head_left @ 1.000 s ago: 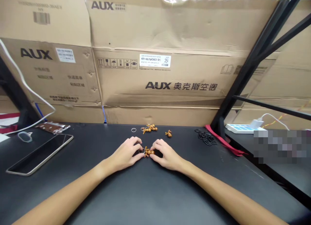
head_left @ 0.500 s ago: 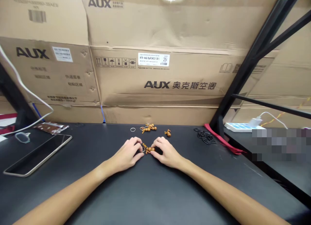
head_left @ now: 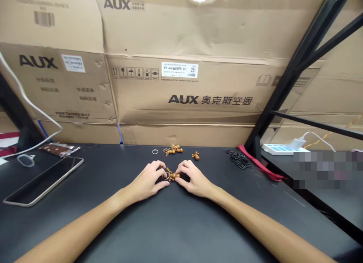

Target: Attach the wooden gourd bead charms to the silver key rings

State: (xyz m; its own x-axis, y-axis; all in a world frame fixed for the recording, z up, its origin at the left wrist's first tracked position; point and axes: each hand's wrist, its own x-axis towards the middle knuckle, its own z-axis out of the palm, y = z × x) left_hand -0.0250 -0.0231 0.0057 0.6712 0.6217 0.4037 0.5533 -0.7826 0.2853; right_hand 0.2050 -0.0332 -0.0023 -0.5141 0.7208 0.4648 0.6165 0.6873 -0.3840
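Observation:
A brown gourd-shaped bead pendant (head_left: pixel 175 176) with a small cord knot is on the black table between my two hands. A silver key ring (head_left: pixel 166 176) sits at its left end. The curled fingers of my left hand (head_left: pixel 150 179) are at the ring, a fingertip against it and the thumb just below. My right hand (head_left: pixel 194 178) has its thumb and forefinger around the pendant's right end. Behind my hands lie several similar gourd pendants (head_left: pixel 174 149) in a cluster, a loose ring (head_left: pixel 154 151) and a single pendant (head_left: pixel 196 155).
Black oval links (head_left: pixel 240 159) lie in a pile by a red strap (head_left: pixel 261 164) on the right. A phone (head_left: pixel 45 179), a brown packet (head_left: pixel 59 149) and a white cable are at left. Cardboard boxes (head_left: pixel 181 119) stand behind; a black metal frame (head_left: pixel 283 85) rises at right.
The key ring shows more fully beside my left fingertips, and the pendant has shifted very slightly. Both hands stay almost in place.

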